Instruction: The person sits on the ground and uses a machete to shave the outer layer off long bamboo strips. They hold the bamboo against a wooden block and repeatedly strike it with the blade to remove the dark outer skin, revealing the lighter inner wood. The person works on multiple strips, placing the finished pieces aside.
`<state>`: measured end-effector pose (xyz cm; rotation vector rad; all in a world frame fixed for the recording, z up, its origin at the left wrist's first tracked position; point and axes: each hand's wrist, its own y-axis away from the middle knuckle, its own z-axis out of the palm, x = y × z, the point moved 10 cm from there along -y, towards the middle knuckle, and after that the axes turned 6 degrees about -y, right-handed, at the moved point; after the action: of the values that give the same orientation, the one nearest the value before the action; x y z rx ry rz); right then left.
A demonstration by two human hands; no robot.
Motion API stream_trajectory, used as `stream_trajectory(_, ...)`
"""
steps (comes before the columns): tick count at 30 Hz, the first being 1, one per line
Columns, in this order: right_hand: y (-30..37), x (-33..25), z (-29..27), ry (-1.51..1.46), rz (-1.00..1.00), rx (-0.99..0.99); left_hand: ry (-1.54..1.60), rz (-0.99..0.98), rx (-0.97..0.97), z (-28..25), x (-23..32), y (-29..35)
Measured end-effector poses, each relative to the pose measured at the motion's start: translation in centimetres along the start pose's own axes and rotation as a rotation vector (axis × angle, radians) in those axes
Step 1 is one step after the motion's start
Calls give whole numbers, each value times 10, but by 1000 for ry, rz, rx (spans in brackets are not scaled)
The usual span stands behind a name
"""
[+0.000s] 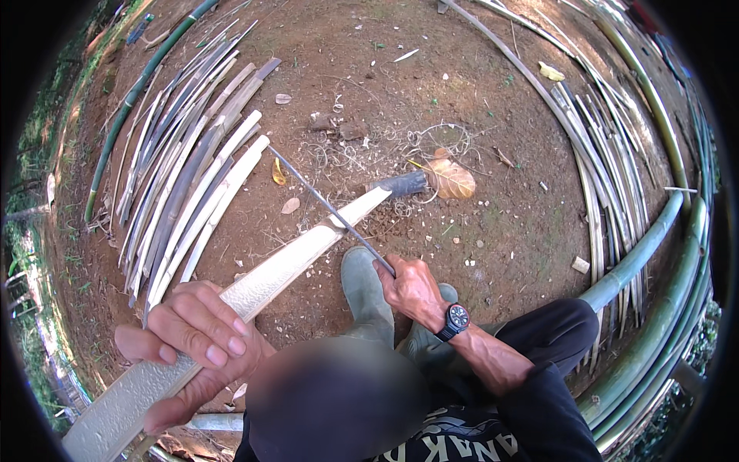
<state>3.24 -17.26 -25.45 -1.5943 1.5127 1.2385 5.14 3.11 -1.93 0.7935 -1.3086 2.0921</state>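
A long, pale split-bamboo slat (281, 276) slants from the lower left up toward the middle. My left hand (204, 339) is closed around its near part, fingers over the top and thumb along the lower edge. My right hand (416, 289) is a fist around the handle of a long thin knife (312, 191), and hides most of that handle. The blade crosses the slat near its far end, where a small raised curl of bamboo shows at the edge. A short dark log piece (404, 184) lies on the ground at the slat's far tip.
Split bamboo strips (204, 165) lie heaped at the left, with another heap of strips (608, 185) at the right. Thick green bamboo poles (654, 346) curve along the right side. Curly shavings (342, 150) and a large brown leaf (453, 179) litter the dirt ground.
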Motion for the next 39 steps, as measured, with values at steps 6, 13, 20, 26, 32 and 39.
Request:
stream_trajectory(6,9,-18,-6,34,-149,51,-53,-19,50,1,0,0)
stream_trajectory(13,9,-25,2,86,-99,-54,-21,3,-30,3,5,0)
stream_trajectory(20,-8,25,-1,129,35,-39,9,2,57,-8,2,0)
stream_trajectory(26,-20,112,-2,259,213,-35,31,-25,51,-8,2,-3)
stream_trajectory(32,-18,167,-17,325,317,38,-34,-24,89,-8,-1,-4)
stream_trajectory(39,-9,-25,-13,47,-46,-15,-217,-20,141,-7,1,-3)
